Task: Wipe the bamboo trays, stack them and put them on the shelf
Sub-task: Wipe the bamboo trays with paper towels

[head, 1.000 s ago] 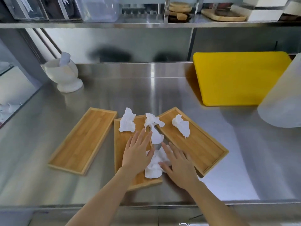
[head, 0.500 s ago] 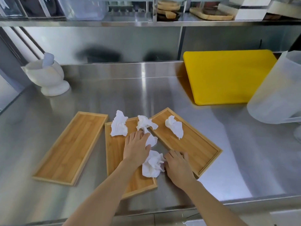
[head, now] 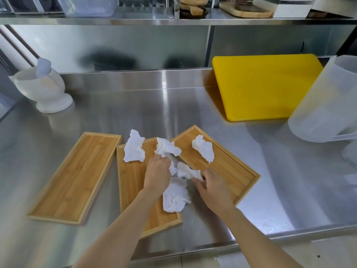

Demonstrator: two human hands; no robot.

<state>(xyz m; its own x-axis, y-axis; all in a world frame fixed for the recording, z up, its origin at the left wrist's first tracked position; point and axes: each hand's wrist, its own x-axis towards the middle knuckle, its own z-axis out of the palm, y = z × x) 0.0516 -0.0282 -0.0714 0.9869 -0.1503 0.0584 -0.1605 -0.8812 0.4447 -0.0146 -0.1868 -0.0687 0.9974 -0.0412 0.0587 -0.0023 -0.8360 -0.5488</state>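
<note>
Three bamboo trays lie on the steel counter: a bare left tray [head: 75, 176], a middle tray [head: 131, 182] and a right tray [head: 228, 171]. Several crumpled white paper towels are scattered over the middle and right trays: one at the middle tray's far left [head: 133, 147], one on the right tray [head: 203, 148], a large one [head: 174, 196] at the middle tray's right edge. My left hand [head: 158, 174] is closed on a towel [head: 167, 148] over the middle tray. My right hand [head: 211, 185] pinches another towel [head: 186, 172] between the two trays.
A white mortar with pestle [head: 43, 89] stands at the back left. A yellow cutting board [head: 264, 86] leans at the back right, beside a translucent plastic jug [head: 328, 101]. The steel shelf [head: 173, 21] above holds clear containers and wooden boards.
My left hand has curled from flat on the middle tray to gripping a towel. My right hand has lifted a towel piece off the gap between the trays.
</note>
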